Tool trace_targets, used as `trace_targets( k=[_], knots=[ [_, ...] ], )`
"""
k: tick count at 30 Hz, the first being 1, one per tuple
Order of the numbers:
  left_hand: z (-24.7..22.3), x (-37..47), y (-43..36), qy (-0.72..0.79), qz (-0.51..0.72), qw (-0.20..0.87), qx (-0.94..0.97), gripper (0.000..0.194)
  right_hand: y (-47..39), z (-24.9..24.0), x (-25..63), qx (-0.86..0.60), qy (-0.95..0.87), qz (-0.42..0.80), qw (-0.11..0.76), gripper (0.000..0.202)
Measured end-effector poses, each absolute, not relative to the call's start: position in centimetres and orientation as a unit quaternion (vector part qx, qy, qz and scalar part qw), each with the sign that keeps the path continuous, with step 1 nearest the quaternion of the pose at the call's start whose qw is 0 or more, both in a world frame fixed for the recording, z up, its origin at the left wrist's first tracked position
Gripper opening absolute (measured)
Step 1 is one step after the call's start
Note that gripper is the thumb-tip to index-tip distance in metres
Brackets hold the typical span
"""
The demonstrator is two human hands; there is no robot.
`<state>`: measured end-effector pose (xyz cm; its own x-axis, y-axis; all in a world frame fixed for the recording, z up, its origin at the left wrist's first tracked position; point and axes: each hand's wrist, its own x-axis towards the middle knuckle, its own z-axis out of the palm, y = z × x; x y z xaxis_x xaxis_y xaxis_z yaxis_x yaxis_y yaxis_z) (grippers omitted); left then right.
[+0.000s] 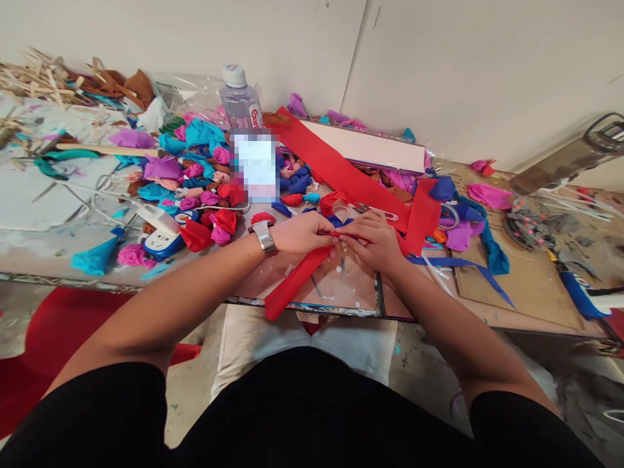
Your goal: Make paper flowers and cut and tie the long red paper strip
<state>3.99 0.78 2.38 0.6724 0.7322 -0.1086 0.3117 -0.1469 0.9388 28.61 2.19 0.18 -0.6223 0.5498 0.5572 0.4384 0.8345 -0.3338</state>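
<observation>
At the table's front edge, my left hand (307, 234) pinches a red ribbon (297, 279), whose free end hangs down to the left over the edge. My right hand (373, 239) meets it fingertip to fingertip, pinching the same ribbon. Blue material (344, 221) shows just behind the fingers. A long wide red strip (331, 156) runs diagonally behind my hands, with another red piece (423, 214) across its right end. Small scissors (385, 213) lie just beyond my right hand. The exact fold between my fingertips is hidden.
Several coloured fabric bundles (163, 168) crowd the left and middle, with a bottle (240, 101) behind. A power strip (163, 242) and green-handled pliers (51, 166) lie left. Cardboard (517, 289), a blue ribbon (480, 268) and a dark round dish (529, 224) are right.
</observation>
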Motion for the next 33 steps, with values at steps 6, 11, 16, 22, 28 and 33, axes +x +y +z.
trace_targets(
  k=[6,11,16,22,28,33],
  knots=[
    [3.3,3.8,0.7,0.332,0.166,0.713,0.595,0.013,2.0,0.4,28.5,-0.232,-0.89,0.09,0.382,0.013],
    [3.8,3.8,0.5,0.321,0.168,0.735,0.573,0.006,2.0,0.3,28.5,-0.213,-0.89,0.092,0.391,0.012],
    [3.8,3.8,0.3,0.307,0.181,0.742,0.568,0.013,2.2,0.2,28.7,-0.212,-0.897,0.066,0.383,0.014],
    [3.7,3.9,0.4,0.317,0.199,0.719,0.585,0.03,2.0,0.5,28.5,-0.205,-0.895,0.035,0.396,0.009],
    [3.1,3.7,1.0,0.318,0.19,0.68,0.633,0.027,1.9,0.4,28.5,-0.221,-0.891,0.015,0.397,0.005],
    [2.8,3.8,1.0,0.339,0.216,0.611,0.682,0.029,1.9,0.5,28.7,-0.263,-0.896,-0.001,0.359,0.007]
  ],
)
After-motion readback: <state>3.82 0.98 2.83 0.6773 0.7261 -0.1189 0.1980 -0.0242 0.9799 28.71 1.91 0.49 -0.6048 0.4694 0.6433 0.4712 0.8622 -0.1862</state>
